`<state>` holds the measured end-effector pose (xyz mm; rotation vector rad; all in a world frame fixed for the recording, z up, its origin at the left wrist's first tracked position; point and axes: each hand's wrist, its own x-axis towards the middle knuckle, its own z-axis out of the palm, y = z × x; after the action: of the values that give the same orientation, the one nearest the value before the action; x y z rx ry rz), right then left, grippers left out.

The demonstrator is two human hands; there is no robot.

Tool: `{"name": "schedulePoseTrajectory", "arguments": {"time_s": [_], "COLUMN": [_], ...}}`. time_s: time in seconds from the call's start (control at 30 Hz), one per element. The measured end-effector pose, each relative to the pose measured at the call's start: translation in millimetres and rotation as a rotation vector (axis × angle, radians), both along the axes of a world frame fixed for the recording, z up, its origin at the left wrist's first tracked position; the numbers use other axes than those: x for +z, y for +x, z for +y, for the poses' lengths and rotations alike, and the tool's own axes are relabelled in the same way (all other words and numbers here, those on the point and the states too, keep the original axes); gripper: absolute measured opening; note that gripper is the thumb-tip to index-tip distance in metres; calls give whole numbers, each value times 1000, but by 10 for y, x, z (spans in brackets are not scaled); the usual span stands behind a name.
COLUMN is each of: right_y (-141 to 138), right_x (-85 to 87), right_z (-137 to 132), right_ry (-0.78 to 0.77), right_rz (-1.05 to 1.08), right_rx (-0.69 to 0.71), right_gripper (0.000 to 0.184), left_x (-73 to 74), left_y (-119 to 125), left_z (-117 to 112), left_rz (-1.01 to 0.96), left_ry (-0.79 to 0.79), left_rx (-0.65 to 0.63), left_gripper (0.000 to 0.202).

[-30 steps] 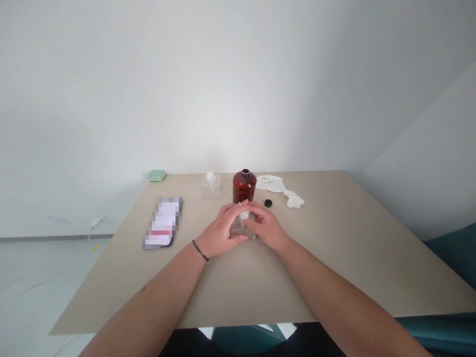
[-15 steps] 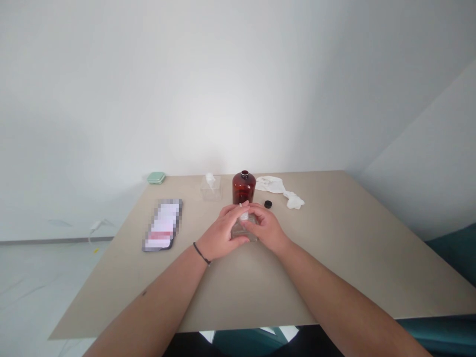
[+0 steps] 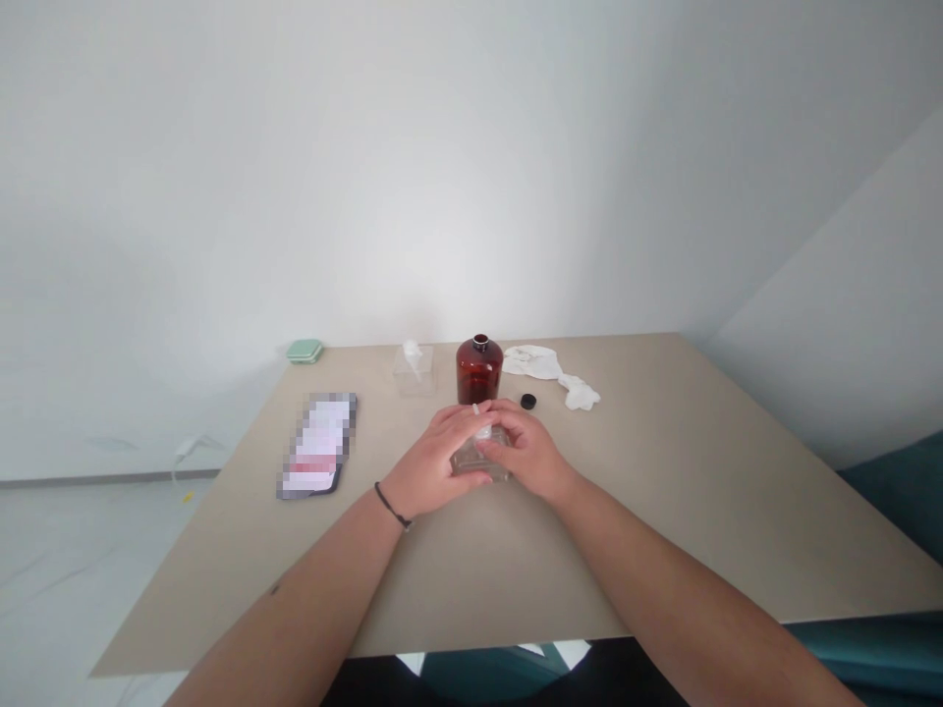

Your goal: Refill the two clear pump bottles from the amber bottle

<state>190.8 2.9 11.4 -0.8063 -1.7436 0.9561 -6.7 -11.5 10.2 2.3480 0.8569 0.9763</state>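
Observation:
A low, clear bottle [image 3: 471,463] with a white top [image 3: 483,432] stands on the table between my hands. My left hand [image 3: 431,466] is closed around its left side, thumb along the near side and fingers reaching over the top. My right hand [image 3: 536,454] grips the white top from the right, its thumb against the near face. The fingers partly hide the top and the bottle's far side. Just behind them stands an upright amber bottle [image 3: 478,373] with an uncapped neck. A black cap [image 3: 528,402] lies to its right.
A phone [image 3: 318,445] with a blurred screen lies to the left. Towards the back are a small green case [image 3: 305,352], a clear square container [image 3: 415,378] with something white on it, and crumpled white tissues [image 3: 581,394]. A wall borders the table's [image 3: 663,471] far edge.
The view has shifted slightly, moving everything a little left. Both hands remain on the clear bottle, with a bit more of its left side showing.

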Motion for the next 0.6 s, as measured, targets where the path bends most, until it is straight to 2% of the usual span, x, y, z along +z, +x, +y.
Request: {"name": "schedulePoseTrajectory", "arguments": {"time_s": [0.23,0.6], "right_y": [-57,-96], "right_x": [82,55], "right_z": [-50,-50], "right_ry": [25,7], "right_rz": [0,-13], "right_rx": [-78,-115], "right_gripper": [18,17], "left_x": [40,-4], "left_y": [33,25], "left_z": [-28,-6], "left_rz": [43,30], "left_ry": [38,41], "left_rx": [29,44], "left_gripper": [74,86]}}
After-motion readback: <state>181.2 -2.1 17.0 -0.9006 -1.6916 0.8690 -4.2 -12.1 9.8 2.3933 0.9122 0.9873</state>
